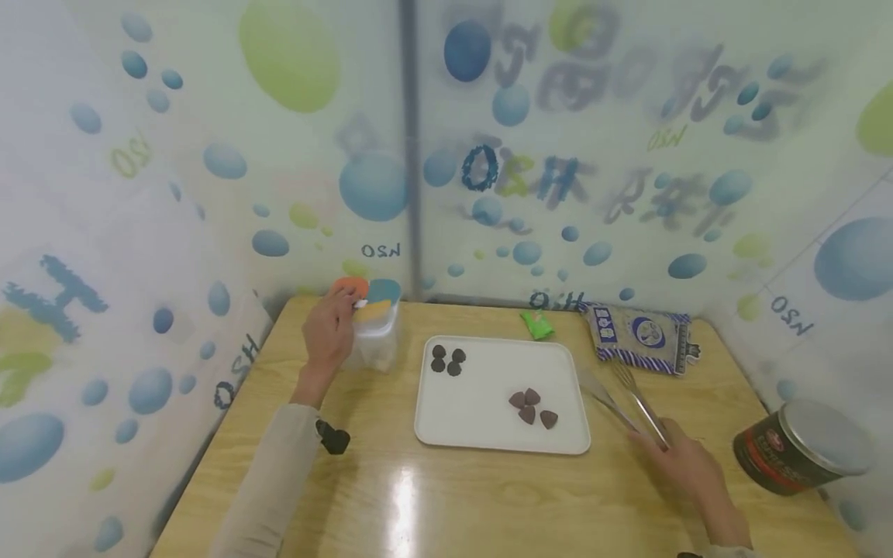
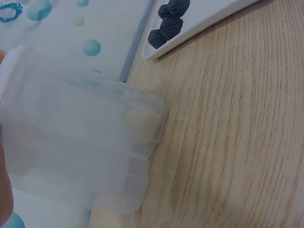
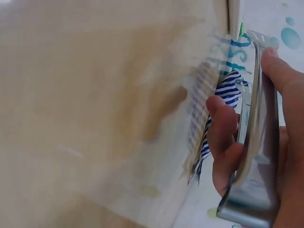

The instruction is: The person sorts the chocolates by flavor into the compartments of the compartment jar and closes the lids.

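Note:
At the back left stands a translucent plastic container [image 1: 377, 345] with an orange, teal and yellow lid [image 1: 382, 292]. My left hand [image 1: 330, 325] grips the lid at its orange part, the fingers bent over the edge. Pale lumps [image 2: 142, 118] show through the container's wall near its base. My right hand [image 1: 687, 465] holds metal tongs [image 1: 649, 408], whose two arms stand apart with nothing between them. To the tongs' left lies a white tray [image 1: 474, 418], bearing dark round pieces [image 1: 455, 356] at its back left and dark triangular pieces [image 1: 528, 415] toward the right.
A green packet [image 1: 537, 325] lies behind the tray. A blue-and-white bag [image 1: 642, 335], clipped at one end, lies at the back right. Beyond my right hand stands a dark can [image 1: 784, 457] with a pale lid. Patterned walls [image 1: 488, 256] enclose the wooden table [image 1: 377, 496].

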`<move>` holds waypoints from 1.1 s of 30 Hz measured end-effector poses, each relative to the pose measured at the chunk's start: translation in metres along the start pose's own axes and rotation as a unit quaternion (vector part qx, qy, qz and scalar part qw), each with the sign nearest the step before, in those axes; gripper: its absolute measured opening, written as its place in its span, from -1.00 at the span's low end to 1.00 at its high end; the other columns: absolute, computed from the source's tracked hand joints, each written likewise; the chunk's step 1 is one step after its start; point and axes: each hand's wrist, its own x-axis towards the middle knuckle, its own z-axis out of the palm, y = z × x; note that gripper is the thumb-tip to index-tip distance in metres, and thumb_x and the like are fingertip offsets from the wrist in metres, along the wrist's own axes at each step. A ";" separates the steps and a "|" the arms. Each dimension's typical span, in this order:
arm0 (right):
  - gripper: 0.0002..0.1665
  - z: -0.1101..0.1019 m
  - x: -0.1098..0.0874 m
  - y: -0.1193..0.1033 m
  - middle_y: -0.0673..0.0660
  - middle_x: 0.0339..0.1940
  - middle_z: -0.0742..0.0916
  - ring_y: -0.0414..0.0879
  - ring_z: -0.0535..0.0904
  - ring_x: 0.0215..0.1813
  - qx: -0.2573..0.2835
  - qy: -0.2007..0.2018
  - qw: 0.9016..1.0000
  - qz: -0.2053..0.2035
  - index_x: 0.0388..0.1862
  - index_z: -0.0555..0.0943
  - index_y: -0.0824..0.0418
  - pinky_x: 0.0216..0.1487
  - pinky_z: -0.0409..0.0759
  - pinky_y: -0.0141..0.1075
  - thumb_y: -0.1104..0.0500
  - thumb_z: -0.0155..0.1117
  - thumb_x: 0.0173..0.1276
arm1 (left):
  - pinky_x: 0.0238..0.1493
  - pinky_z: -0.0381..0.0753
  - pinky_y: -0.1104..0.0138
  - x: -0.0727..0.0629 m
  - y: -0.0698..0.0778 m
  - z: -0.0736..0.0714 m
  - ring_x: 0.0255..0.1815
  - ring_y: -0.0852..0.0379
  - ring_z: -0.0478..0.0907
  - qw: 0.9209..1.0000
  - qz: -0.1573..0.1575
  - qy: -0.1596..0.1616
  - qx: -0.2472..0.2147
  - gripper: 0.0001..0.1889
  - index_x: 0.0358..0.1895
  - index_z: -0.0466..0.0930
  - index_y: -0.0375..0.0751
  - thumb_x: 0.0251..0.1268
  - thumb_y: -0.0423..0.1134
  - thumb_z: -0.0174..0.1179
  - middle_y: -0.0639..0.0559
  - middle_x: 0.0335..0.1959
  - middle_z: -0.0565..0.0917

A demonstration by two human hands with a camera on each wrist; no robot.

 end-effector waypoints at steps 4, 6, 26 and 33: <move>-0.09 0.002 -0.009 0.008 0.19 -0.27 0.72 0.05 0.64 -0.29 0.000 -0.003 1.000 0.008 0.31 0.35 0.34 -0.37 0.53 -0.12 -0.42 -0.01 0.43 | 0.08 0.61 -0.06 -0.001 -0.001 -0.002 0.11 -0.15 0.68 1.000 0.008 0.000 0.001 -0.65 -0.17 0.77 -0.26 0.52 -0.17 -0.02 -0.11 0.01 0.77; -0.10 0.000 -0.011 0.010 0.16 -0.32 0.71 0.02 0.62 -0.32 -0.008 -0.005 1.000 0.011 0.27 0.36 0.34 -0.39 0.50 -0.16 -0.43 -0.03 0.43 | 0.07 0.62 -0.06 0.001 -0.002 -0.002 0.09 -0.14 0.69 1.000 0.010 0.002 0.007 -0.67 -0.22 0.78 -0.23 0.49 -0.15 0.04 -0.10 0.01 0.77; -0.04 0.004 -0.018 0.017 0.11 -0.31 0.63 -0.03 0.56 -0.31 -0.053 -0.027 0.998 0.025 0.13 0.45 0.42 -0.41 0.49 -0.16 -0.48 -0.01 0.39 | 0.17 0.59 -0.06 0.002 -0.004 -0.001 0.14 -0.16 0.67 1.000 0.007 -0.009 0.027 -0.72 -0.11 0.77 -0.20 0.21 -0.12 0.30 -0.09 0.02 0.77; 0.09 0.006 -0.020 0.013 0.20 -0.29 0.62 0.01 0.56 -0.31 -0.070 -0.025 0.997 0.030 0.15 0.42 0.54 -0.41 0.53 -0.11 -0.52 0.02 0.34 | 0.13 0.61 -0.07 0.000 -0.005 -0.001 0.10 -0.18 0.68 0.999 0.022 -0.017 0.026 -0.71 -0.09 0.77 -0.20 0.21 -0.12 0.31 -0.10 0.03 0.76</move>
